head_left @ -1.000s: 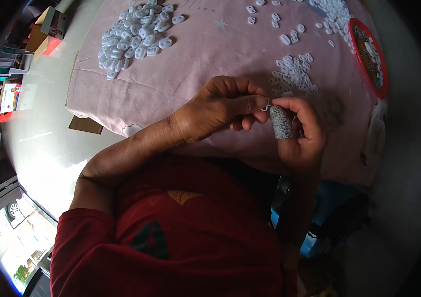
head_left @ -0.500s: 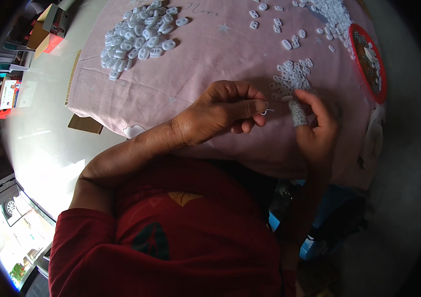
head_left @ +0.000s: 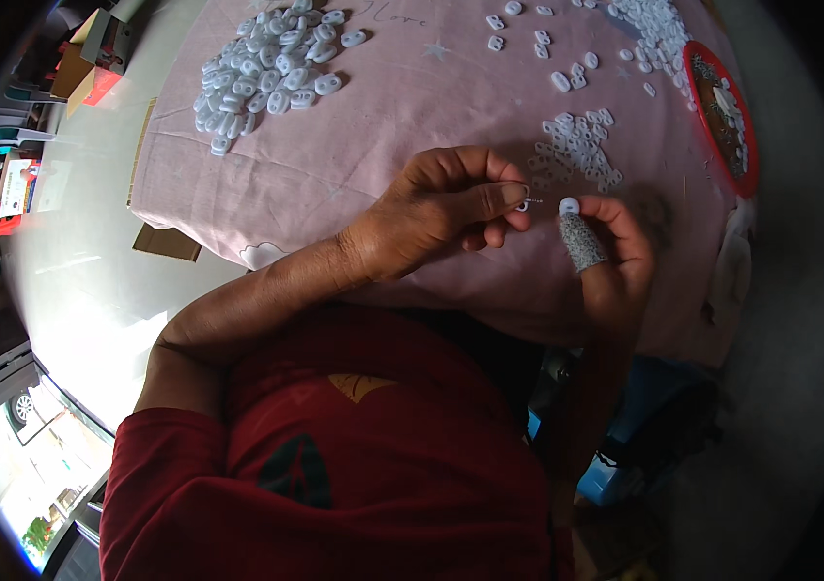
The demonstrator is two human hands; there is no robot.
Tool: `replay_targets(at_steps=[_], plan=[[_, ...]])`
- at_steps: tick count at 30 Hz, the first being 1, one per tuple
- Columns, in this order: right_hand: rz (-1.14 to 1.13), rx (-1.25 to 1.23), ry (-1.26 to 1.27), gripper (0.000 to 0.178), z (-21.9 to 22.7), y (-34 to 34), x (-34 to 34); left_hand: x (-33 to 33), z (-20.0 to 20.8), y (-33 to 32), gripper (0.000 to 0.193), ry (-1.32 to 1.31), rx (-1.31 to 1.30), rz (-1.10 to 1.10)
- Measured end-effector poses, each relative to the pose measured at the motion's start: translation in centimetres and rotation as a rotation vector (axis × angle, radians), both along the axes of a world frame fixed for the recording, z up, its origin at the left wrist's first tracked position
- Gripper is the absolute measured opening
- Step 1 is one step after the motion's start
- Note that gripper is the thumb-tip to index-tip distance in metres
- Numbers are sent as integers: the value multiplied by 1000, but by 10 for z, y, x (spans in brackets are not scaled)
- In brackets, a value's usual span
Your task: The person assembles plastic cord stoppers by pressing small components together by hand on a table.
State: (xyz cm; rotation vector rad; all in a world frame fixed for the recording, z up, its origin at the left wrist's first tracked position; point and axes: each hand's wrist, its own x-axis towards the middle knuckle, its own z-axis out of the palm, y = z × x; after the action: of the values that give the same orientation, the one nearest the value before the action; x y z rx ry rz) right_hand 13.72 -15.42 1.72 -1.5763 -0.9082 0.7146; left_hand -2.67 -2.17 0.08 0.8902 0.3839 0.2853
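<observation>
Over the near part of the pink cloth, my left hand (head_left: 446, 201) pinches a small white plastic piece (head_left: 526, 197) between thumb and fingertips. A thin metal screw or spring (head_left: 536, 200) sticks out of it to the right. My right hand (head_left: 615, 242), its thumb wrapped in speckled grey tape (head_left: 581, 240), grips a white oval plastic cap (head_left: 569, 205) at the fingertips. The cap and the piece are close but apart. Just beyond the hands lies a loose heap of small flat white pieces with holes (head_left: 576, 145).
A pile of white oval pieces (head_left: 271, 73) lies at the far left of the cloth (head_left: 383, 116). Another white heap (head_left: 659, 34) is at the far right, beside a red-rimmed round tray (head_left: 749, 174) of small parts. Several single pieces (head_left: 543, 44) are scattered between.
My right hand has drawn back from the flat pieces with the white oval cap now plainly showing at its fingertips. My left hand has shifted slightly up and right.
</observation>
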Motion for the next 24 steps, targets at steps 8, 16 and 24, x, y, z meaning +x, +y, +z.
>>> replay_targets(at_steps=[8,16,24], plan=[[22,13,175,19,1,-4,-11,6,-7,-9,14,-7,121,42],[-108,9,254,18,-2,-2,-17,10,-9,-14,12,-48,204,128],[-2,-66,183,28,0,-6,-16,11,-11,-15,11,-77,240,148]])
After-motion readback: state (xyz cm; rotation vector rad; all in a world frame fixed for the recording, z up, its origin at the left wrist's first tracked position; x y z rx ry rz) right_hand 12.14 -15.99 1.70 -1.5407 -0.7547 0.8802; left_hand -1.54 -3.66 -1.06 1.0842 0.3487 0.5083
